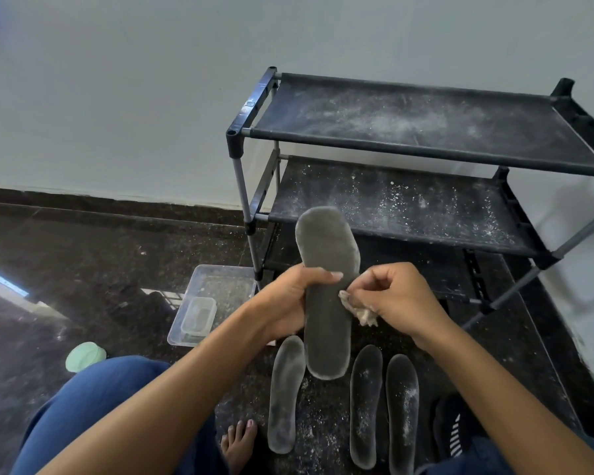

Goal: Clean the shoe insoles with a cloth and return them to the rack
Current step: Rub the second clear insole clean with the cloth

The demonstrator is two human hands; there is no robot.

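My left hand (290,296) grips a grey insole (326,255) round its middle and holds it upright in front of the rack. My right hand (396,296) pinches a small beige cloth (360,311) against the insole's right edge. Three more dusty insoles lie on the dark floor below: one at the left (283,395), one in the middle (366,406), one at the right (402,413). The black shoe rack (426,149) stands behind, its shelves speckled with white dust.
A clear plastic tray (220,279) with a smaller clear box (199,315) in it sits on the floor left of the rack. A pale green round object (84,354) lies near my knee. A black striped sock (455,430) lies at the lower right. My bare foot (237,443) is near the insoles.
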